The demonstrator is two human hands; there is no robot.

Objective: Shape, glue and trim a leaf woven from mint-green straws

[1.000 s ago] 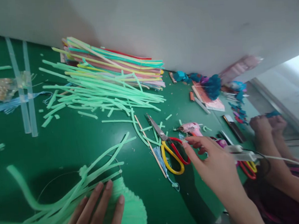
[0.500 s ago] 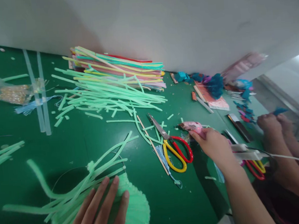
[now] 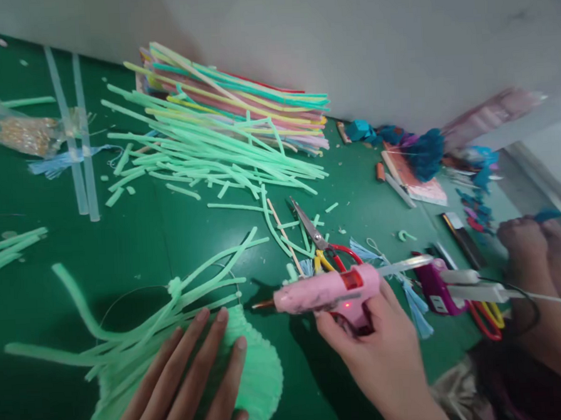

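My left hand (image 3: 190, 377) lies flat with fingers spread on a mint-green piece made of pipe cleaners (image 3: 255, 368), whose loose stems fan out to the upper left. In my right hand (image 3: 377, 349) is a pink hot glue gun (image 3: 329, 292), gripped by its handle. A small red light glows on its side, and a clear glue stick (image 3: 405, 265) pokes from its back. The metal nozzle points left, just right of the green piece and apart from it. Behind the gun, scissors (image 3: 317, 236) with red and yellow handles are partly hidden.
Pipe cleaners (image 3: 220, 144) are heaped by the wall. Two glue sticks (image 3: 84, 164) cross a bag of beads (image 3: 27, 135) at left. A purple power socket (image 3: 437, 289) with white plugs sits at right, near another person's hands (image 3: 526, 241). Blue tassels (image 3: 416, 309) lie nearby.
My right hand has lifted the glue gun and brought it left and nearer, towards the green piece. My left hand stays on the piece. The view has shifted slightly.
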